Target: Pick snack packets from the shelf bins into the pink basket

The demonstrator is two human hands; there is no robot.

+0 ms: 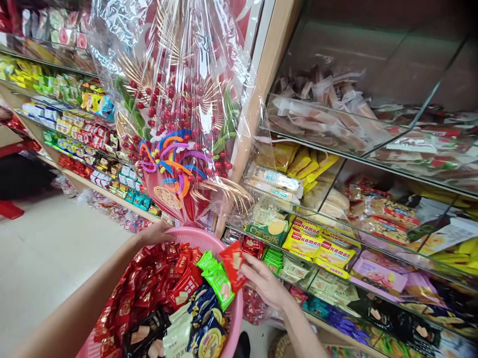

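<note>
The left hand (155, 232) clasps the far rim of the one pink basket (203, 240), its fingers hidden behind that rim. The basket's near edge is cut off below, and its heap of red sweets (149, 285) is too jumbled to count. Two green packets (219, 278) lie at the right rim, where the right hand (264, 284) pinches one red packet (233, 262) above them, near the glass shelves (342, 154).

A glossy red packet (232, 262) tilts above the right rim of a pink basket (200, 237) — brim-full. Green packets (219, 278) lie just beside it.
</note>
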